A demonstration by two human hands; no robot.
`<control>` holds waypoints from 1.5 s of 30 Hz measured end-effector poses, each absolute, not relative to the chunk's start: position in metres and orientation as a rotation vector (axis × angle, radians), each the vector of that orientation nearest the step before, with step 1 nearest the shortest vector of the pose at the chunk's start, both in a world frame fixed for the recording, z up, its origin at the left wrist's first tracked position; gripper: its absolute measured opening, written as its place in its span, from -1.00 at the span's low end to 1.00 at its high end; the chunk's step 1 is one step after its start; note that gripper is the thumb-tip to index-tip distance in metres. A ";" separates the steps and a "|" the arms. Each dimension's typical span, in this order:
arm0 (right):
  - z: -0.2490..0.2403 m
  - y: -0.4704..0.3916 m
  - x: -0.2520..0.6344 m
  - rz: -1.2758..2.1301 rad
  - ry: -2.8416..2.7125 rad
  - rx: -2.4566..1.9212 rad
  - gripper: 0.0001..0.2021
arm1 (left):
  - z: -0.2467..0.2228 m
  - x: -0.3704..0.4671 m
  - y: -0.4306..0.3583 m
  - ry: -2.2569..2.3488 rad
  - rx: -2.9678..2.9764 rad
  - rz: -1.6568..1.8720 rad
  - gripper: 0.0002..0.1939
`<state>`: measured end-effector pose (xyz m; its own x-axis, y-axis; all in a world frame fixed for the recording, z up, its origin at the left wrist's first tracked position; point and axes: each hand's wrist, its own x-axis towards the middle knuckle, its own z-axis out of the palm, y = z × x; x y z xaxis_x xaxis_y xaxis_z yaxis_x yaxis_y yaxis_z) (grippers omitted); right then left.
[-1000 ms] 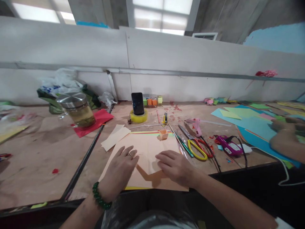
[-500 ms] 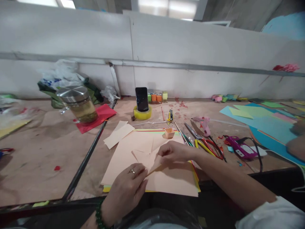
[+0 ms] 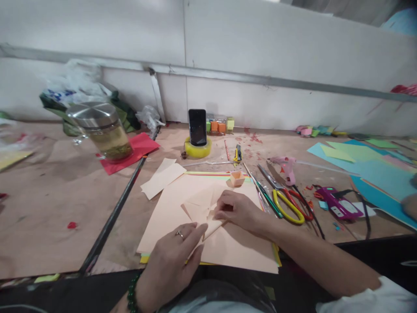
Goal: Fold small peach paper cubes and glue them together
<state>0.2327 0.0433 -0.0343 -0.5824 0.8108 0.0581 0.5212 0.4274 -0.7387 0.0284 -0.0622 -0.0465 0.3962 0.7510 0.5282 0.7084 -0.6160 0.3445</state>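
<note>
From my remote station I record the folded peach paper (image 3: 197,209) lying over the middle of the sheet stack (image 3: 250,250), with the right hand's (image 3: 239,212) thumb and fingers closed on its raised flap and the left hand's (image 3: 176,256) fingers laid at its near corner, though I cannot tell whether they pinch it. In my judgement the step is a fold: I should anchor that corner, align the edges before creasing, and press outward against the stack evenly, clear of the small paper box (image 3: 237,178) at the stack's far edge.
</note>
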 end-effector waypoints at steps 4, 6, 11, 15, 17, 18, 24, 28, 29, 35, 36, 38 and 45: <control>-0.037 0.044 0.233 0.937 -2.294 -1.111 -0.88 | -0.046 0.029 -0.062 1.333 2.645 0.957 -0.68; -0.038 0.044 0.233 0.932 -2.281 -1.114 -0.87 | -0.046 0.029 -0.062 1.329 2.640 0.918 -0.71; -0.038 0.042 0.231 0.928 -2.264 -1.148 -0.89 | -0.045 0.029 -0.061 1.324 2.648 0.901 -0.73; -0.037 0.042 0.230 0.934 -2.257 -1.147 -0.87 | -0.044 0.029 -0.062 1.311 2.659 0.899 -0.74; -0.036 0.042 0.230 0.934 -2.260 -1.146 -0.87 | -0.043 0.030 -0.061 1.306 2.672 0.891 -0.75; -0.036 0.042 0.229 0.930 -2.263 -1.151 -0.86 | -0.042 0.030 -0.061 1.304 2.681 0.887 -0.75; -0.035 0.040 0.228 0.862 -2.298 -1.187 -0.87 | -0.040 0.033 -0.060 1.289 2.720 0.927 -0.73; -0.031 0.039 0.228 0.769 -2.340 -1.203 -0.87 | -0.039 0.035 -0.060 1.278 2.748 0.932 -0.71; -0.029 0.038 0.229 0.739 -2.355 -1.193 -0.88 | -0.038 0.037 -0.060 1.291 2.744 0.910 -0.72; -0.016 0.029 0.227 0.689 -2.444 -1.224 -0.60 | -0.033 0.042 -0.061 1.333 2.716 0.843 -0.74; -0.015 0.027 0.227 0.669 -2.460 -1.254 -0.53 | -0.032 0.042 -0.061 1.331 2.721 0.842 -0.74; -0.015 0.026 0.226 0.620 -2.491 -1.286 -0.47 | -0.032 0.042 -0.061 1.333 2.727 0.840 -0.75; -0.009 0.025 0.241 0.674 -2.492 -1.349 -0.60 | -0.033 0.041 -0.062 1.328 2.724 0.803 -0.75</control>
